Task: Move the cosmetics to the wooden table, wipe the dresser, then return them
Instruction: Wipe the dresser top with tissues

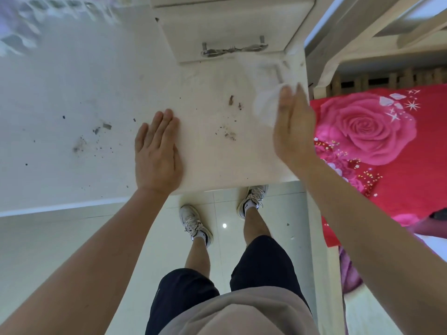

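resting flat on crumb-speckled white dresser — left hand; rose bedspread beside

My right hand stands edge-on, below and right of the drawer handle, so its palm is hidden and I cannot tell how my fingers hold the white cloth, which is itself smeared with blur. Far left of the handle, a pale patterned thing is blurred and cut by the top edge. Below the handle, dark specks on the dresser are too small to name. Far right of the handle, the rose sheet runs off the edge.
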{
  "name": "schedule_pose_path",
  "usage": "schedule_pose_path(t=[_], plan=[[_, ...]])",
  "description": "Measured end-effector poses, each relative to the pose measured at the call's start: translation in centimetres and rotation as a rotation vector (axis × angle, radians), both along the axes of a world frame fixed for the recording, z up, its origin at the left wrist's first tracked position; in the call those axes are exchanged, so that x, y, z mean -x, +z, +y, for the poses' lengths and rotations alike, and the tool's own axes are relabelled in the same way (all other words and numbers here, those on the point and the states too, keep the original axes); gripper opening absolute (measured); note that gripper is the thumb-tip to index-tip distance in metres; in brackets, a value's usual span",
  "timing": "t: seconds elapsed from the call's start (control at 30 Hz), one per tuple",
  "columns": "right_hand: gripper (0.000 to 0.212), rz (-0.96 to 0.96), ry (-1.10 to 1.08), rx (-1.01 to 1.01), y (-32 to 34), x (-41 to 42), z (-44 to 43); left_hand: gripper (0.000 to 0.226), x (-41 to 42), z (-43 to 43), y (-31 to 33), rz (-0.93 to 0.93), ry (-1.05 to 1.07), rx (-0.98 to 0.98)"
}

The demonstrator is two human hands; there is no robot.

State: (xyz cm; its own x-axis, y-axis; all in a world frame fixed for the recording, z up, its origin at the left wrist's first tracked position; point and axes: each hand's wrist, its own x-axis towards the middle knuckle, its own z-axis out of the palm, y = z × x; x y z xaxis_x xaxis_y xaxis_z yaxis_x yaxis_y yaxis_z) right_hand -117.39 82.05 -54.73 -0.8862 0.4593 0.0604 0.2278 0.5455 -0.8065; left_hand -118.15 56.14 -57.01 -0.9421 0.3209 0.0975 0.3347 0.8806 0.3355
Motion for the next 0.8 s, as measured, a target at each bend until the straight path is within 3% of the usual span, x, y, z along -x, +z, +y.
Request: schedule_pose_path(t=[0.1,0.17,0.37,0.43,0.5,0.6,0.67,0.8], plan=[[0.055,0.135,-0.08,0.089,-0.2,0.5,2.7,0.049,0.0,0.1,0.3,-0.013,0.003,0.005],[0.052,0.114,-0.032,0.042,-0.4,0.2,3.2,0.049,0.0,0.1,0.4,-0.018,0.0,0.002],[0.058,-0.327,0.322,-0.564,-2.1,-0.2,-0.3,0.048,0.0,0.0,0.0,-0.003,0.007,0.002],[0.058,-0.337,0.405,-0.587,-2.0,0.7,-2.2,0.048,0.1,-0.1,-0.1,0.001,0.001,0.006],[0.055,-0.277,0.618,-0.555,-1.3,1.1,-4.2,0.049,0.0,-0.1,-0.1,0.0,-0.002,0.003],[0.047,-0.227,0.778,-0.384,0.1,1.8,-4.5,0.048,0.0,-0.1,-0.1,0.005,0.001,0.008],[0.039,-0.185,0.518,-0.217,1.2,2.4,-3.3,0.048,0.1,-0.1,-0.1,0.007,0.0,-0.004],[0.027,0.055,-0.232,-0.017,3.1,3.2,1.2,0.047,0.0,-0.1,-0.2,0.019,-0.007,-0.01]])
